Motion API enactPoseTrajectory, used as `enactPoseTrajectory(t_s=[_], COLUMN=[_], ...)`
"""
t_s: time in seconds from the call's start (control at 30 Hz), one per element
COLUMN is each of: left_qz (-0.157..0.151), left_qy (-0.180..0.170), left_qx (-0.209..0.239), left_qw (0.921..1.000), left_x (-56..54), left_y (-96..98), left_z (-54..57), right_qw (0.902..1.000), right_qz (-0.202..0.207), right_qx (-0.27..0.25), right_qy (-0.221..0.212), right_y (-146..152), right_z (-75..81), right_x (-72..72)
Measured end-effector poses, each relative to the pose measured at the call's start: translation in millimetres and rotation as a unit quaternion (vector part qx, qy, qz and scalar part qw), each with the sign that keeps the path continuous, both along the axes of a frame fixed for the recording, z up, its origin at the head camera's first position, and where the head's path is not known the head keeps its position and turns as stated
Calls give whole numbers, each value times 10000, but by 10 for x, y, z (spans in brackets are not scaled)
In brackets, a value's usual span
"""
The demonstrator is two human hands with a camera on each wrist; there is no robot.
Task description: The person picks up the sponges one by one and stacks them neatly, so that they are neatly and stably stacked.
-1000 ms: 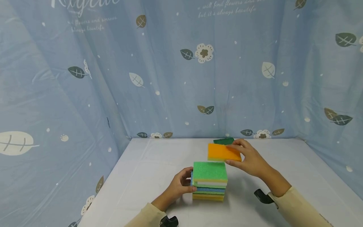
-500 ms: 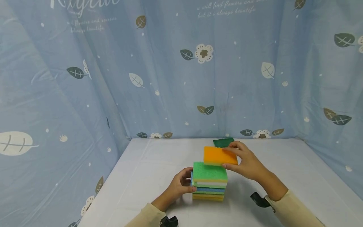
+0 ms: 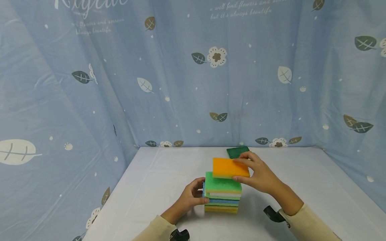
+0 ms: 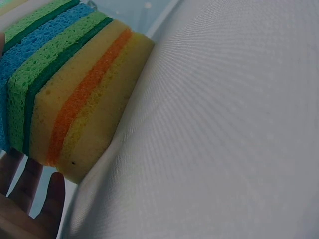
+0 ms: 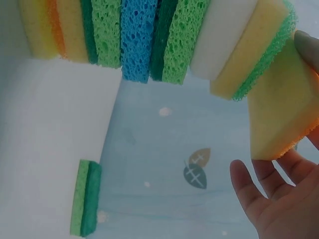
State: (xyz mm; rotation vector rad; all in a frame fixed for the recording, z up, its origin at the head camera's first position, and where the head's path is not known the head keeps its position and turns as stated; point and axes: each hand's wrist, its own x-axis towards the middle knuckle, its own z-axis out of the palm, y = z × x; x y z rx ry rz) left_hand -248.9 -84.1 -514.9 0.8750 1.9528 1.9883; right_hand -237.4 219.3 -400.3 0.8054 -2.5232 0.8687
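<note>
My right hand (image 3: 260,174) grips a scouring sponge (image 3: 227,167) by its right end, thumb at the near side and fingers at the far side. Its orange scrub face is up and its yellow foam (image 5: 279,112) down. It overlaps the back of a stack of sponges (image 3: 223,185) whose top is a green scrub pad. In the right wrist view the held sponge tilts close against that pad. My left hand (image 3: 190,199) holds the stack's left side, thumb in front, fingers behind. Green, blue, white and yellow sponge layers (image 4: 55,62) show in the left wrist view.
A dark green and light green sponge (image 3: 236,152) lies at the back edge of the white table (image 3: 169,164), beyond the stack. A blue patterned curtain (image 3: 181,83) hangs behind the table and on both sides.
The right hand has brought the orange sponge leftward and nearer, from behind the stack to over its back part. More of the far green sponge shows now. The left hand stays at the stack.
</note>
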Motion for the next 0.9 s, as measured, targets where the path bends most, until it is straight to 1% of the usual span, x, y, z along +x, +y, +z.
enactPoseTrajectory(t_s=[0.3, 0.47, 0.7, 0.9], left_qz=[-47, -95, -88, -103], left_qy=[40, 28, -3, -30], left_qx=[5, 76, 72, 118], left_qw=[10000, 9999, 9999, 9999], left_x=[-4, -1, -10, 8], left_y=[6, 10, 6, 8], left_z=[-5, -1, -3, 14], right_qw=[9997, 9996, 9992, 9993], right_qz=[194, 225, 333, 335], right_qx=[-43, -75, -92, -55], right_qy=[139, 177, 180, 158], right_y=[-36, -58, -111, -147], right_z=[7, -7, -15, -23], right_x=[40, 58, 93, 114])
